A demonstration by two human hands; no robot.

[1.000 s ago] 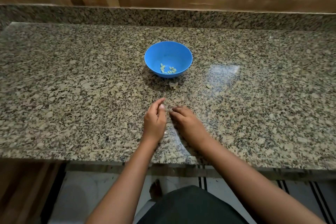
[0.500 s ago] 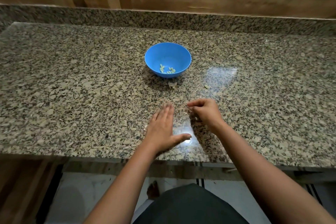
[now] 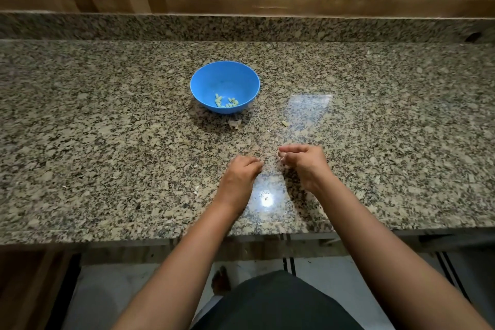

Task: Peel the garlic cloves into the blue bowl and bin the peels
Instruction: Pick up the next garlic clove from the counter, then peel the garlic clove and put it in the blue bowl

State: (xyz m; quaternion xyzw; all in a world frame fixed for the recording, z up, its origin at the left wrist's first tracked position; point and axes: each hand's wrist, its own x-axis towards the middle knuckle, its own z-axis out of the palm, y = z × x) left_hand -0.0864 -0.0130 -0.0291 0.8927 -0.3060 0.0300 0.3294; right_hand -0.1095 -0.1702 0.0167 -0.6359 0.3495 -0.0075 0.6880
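Garlic cloves (image 3: 226, 101), peeled and pale green, are lying in a small cluster at the bottom of the blue bowl (image 3: 225, 76). The bowl is sitting upright toward the back of the granite counter (image 3: 107, 128), well apart from both hands. Judgement: it is parked out of the working zone so that loose skins are not falling in with the clean cloves.

A papery peel scrap (image 3: 235, 124) is lying on the counter just in front of the bowl, not yet collected.

The left hand (image 3: 239, 175) is resting knuckles-up on the counter, fingers curled under toward the palm. Whatever is beneath them is hidden, so I cannot tell whether it is holding anything. Judgement: it is raking up peel.

A stray clove (image 3: 284, 123) is lying alone on the counter, right of the bowl and beyond the right hand.

The right hand (image 3: 305, 162) is hovering just above the surface, near the left hand but not touching it. Its thumb and fingertips are pinching closed on a pale scrap (image 3: 281, 159), probably peel, too small to be sure.

Judgement: peeling is looking nearly done; gathering skins for the bin is the step in hand, and the stray clove is waiting to go into the bowl.
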